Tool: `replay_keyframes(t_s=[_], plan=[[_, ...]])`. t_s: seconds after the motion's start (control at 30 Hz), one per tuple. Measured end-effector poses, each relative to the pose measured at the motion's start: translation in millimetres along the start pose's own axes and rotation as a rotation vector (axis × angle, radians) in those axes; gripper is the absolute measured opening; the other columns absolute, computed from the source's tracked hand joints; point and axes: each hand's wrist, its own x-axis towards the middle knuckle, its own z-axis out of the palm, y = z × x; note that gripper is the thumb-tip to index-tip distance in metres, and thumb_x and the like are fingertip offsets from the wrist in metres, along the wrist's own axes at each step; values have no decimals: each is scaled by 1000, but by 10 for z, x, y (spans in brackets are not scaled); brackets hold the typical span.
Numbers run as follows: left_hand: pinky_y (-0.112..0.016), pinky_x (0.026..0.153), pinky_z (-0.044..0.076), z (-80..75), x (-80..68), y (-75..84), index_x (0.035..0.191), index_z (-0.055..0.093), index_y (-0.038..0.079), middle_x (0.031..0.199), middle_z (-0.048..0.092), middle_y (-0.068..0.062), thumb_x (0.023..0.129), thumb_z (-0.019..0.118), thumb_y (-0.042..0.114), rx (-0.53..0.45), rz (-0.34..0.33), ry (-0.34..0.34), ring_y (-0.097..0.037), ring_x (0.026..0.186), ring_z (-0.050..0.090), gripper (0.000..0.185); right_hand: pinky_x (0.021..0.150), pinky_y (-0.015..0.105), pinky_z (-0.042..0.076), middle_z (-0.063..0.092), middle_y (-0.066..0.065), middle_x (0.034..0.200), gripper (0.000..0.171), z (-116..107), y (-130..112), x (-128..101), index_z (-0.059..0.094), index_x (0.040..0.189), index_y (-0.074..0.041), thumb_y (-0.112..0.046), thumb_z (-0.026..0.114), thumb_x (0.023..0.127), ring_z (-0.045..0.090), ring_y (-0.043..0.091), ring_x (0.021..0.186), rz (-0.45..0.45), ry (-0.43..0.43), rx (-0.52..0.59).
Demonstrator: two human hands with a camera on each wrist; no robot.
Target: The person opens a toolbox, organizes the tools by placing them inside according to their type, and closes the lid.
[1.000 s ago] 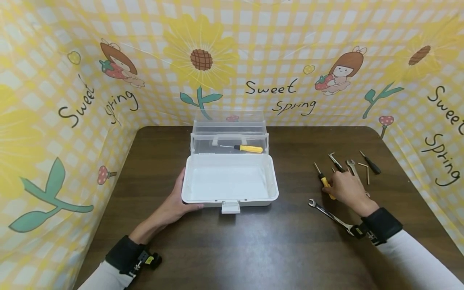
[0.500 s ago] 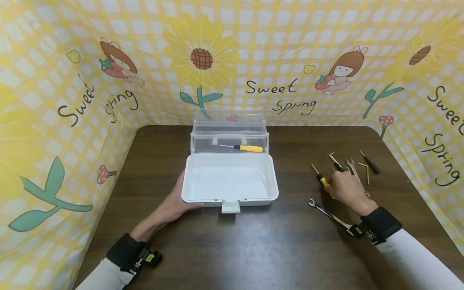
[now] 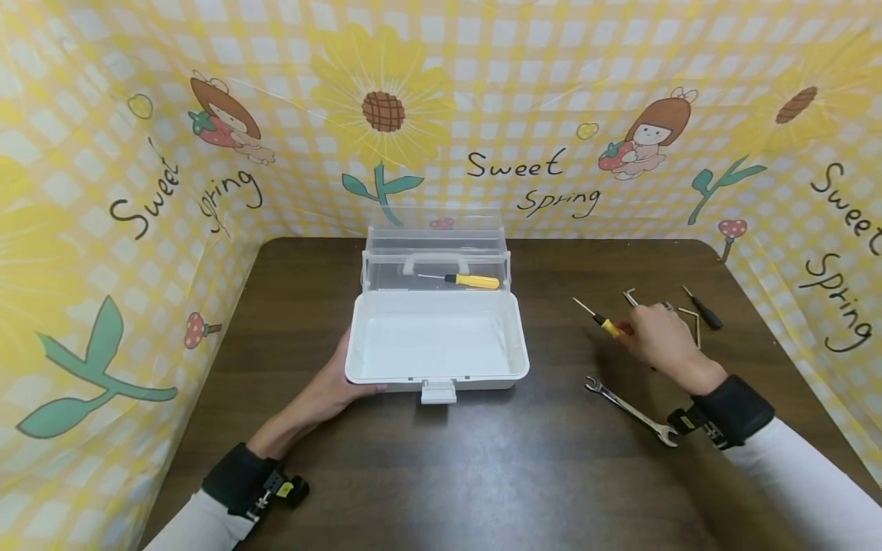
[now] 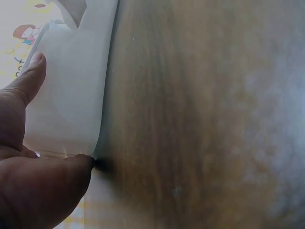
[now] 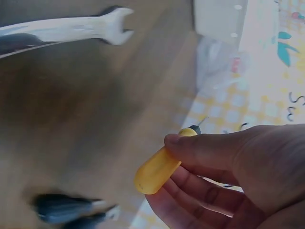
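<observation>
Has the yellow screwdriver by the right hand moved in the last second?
Yes. The yellow screwdriver, pinched by the right hand, has gone up and away from the wrench.

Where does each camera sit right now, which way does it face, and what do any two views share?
Head: worn high, looking forward and down at the table; both hands and sleeves show.
Left wrist: low beside the toolbox, facing its wall; left hand shows.
Right wrist: above the table, facing the right hand pinching the yellow screwdriver.
Shared: head and right wrist both show that screwdriver and the wrench.
</observation>
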Motion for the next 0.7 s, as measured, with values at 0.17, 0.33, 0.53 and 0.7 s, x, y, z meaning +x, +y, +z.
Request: replay_keyframes(t_s=[0.17, 0.33, 0.53, 0.7], plan=[[-12, 110, 25, -7, 1, -2, 171, -6, 26, 178, 6, -8, 89, 86, 4, 7, 0, 3, -33, 156, 19, 125, 53, 40, 50, 75, 12, 80, 11, -168, -121, 42, 83, 98, 1, -6, 83, 90, 66, 22, 61, -54, 12, 6], [-11, 110, 24, -13, 5, 8, 171, -6, 25, 177, 5, -9, 89, 86, 6, 16, -9, 3, -33, 156, 19, 125, 50, 36, 47, 76, 11, 83, 12, -358, -266, 109, 83, 101, 0, -6, 83, 90, 64, 18, 60, -88, 25, -2], [-13, 111, 23, -12, 10, -4, 171, -7, 27, 178, 4, -8, 89, 86, 7, 25, -15, 0, -32, 157, 16, 125, 52, 35, 43, 74, 9, 82, 10, -556, -478, 217, 84, 100, -4, -7, 82, 91, 57, 14, 59, -123, 52, -30], [-13, 111, 24, -14, 4, -10, 171, -7, 29, 178, 4, -5, 90, 86, 8, 20, -23, -7, -30, 157, 16, 125, 51, 35, 42, 74, 8, 83, 8, -667, -662, 318, 84, 99, -6, -7, 82, 92, 58, 15, 61, -166, 66, -41]])
